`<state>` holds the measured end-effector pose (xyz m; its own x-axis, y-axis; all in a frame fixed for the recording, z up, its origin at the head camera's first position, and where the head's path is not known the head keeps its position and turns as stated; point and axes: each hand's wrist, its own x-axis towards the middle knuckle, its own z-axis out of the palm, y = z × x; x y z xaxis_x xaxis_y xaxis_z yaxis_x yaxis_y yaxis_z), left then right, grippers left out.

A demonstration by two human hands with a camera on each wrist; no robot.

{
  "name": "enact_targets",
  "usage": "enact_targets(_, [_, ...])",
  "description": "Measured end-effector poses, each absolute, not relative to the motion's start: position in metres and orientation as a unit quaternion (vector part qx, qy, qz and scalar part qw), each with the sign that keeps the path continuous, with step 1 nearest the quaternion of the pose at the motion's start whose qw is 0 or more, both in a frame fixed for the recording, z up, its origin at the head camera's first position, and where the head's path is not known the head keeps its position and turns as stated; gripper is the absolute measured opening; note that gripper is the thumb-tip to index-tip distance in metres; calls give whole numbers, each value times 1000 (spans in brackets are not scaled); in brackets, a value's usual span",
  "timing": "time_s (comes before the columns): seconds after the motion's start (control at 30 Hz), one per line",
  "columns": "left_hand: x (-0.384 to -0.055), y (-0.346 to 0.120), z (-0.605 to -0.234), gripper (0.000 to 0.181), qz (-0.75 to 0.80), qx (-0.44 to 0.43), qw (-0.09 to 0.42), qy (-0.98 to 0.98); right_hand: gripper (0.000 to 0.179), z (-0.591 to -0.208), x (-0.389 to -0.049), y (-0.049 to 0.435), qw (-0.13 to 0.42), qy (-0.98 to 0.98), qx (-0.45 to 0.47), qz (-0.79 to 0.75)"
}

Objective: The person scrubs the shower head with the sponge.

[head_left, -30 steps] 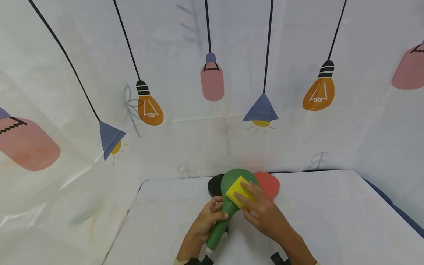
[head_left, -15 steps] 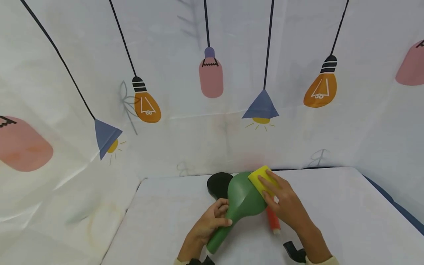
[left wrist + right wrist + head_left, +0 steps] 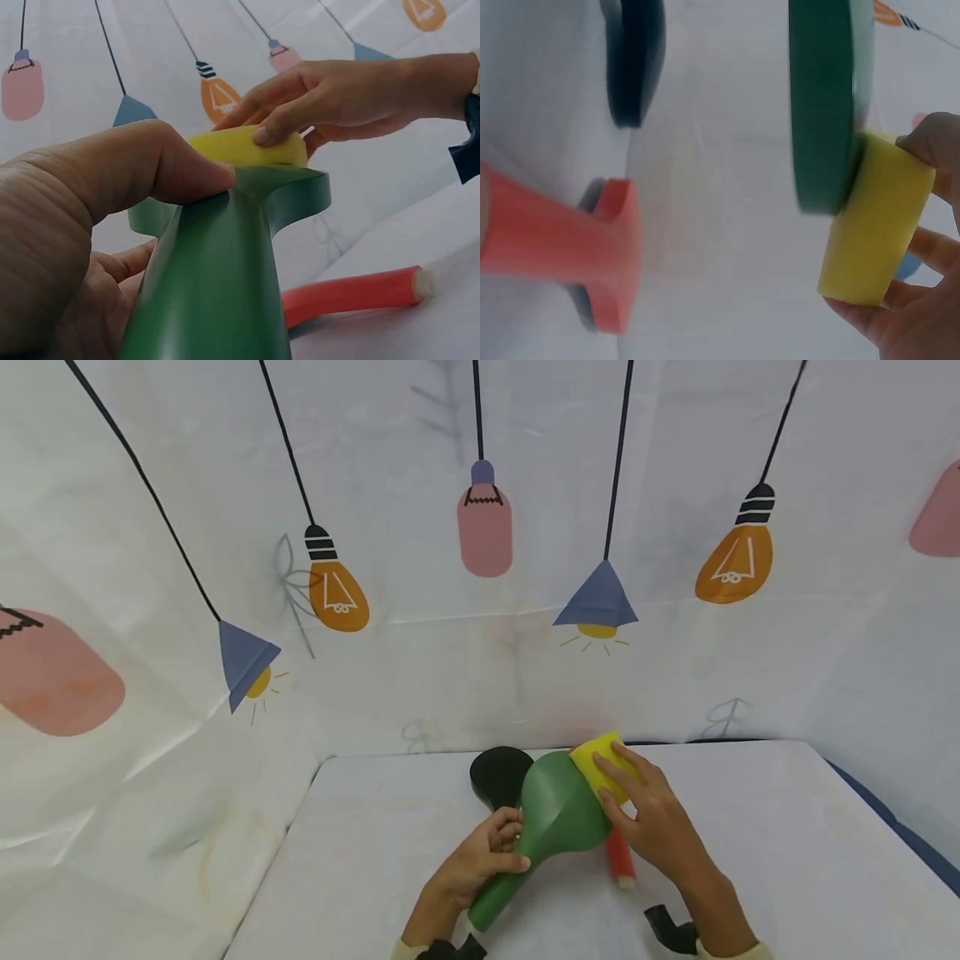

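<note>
My left hand (image 3: 480, 860) grips the handle of a green paddle (image 3: 558, 810), thumb on top and fingers underneath. The paddle, with its round head and thick handle, is held tilted above the white table. In my right hand (image 3: 660, 814) a yellow sponge (image 3: 600, 760) is pinched between thumb and fingers. It presses against the upper right edge of the paddle's head; the right wrist view shows the sponge (image 3: 877, 221) flat against the green paddle (image 3: 821, 112). From the left wrist, the sponge (image 3: 251, 146) lies across the paddle's far end.
Behind the green paddle, a black paddle (image 3: 498, 775) lies on the white table (image 3: 750, 843). A red paddle (image 3: 620, 858) lies there too, its head mostly hidden in the head view. A white wall sheet (image 3: 420, 685) printed with lamps stands behind.
The sponge has gone from the middle of the green paddle's head to its upper right edge. The paddle has turned and shifted slightly right, covering most of the red paddle's head.
</note>
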<state>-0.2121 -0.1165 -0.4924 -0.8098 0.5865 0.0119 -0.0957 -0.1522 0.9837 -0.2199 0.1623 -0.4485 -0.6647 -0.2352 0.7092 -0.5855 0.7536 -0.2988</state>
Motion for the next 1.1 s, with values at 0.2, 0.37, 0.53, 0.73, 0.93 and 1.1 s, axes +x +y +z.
enact_targets(0.2, [-213,-118,-491,56,732,191,237,610,68,-446,-217,152,364,-853,285,243])
enact_targets(0.37, [-213,-117,-489,57,733,187,237,609,68,-444,-211,145,354,-850,309,238])
enact_targets(0.53, [-213,-117,-488,56,734,181,235,610,65,-441,-204,132,340,-851,338,215])
enact_targets(0.73, [-210,-119,-488,59,733,167,231,618,63,-440,-194,110,323,-833,395,214])
enact_targets(0.93, [-211,-117,-488,70,729,172,221,624,57,-439,-184,98,322,-809,454,189])
enact_targets(1.1, [-212,-113,-489,71,729,179,220,623,54,-437,-183,99,330,-805,460,176])
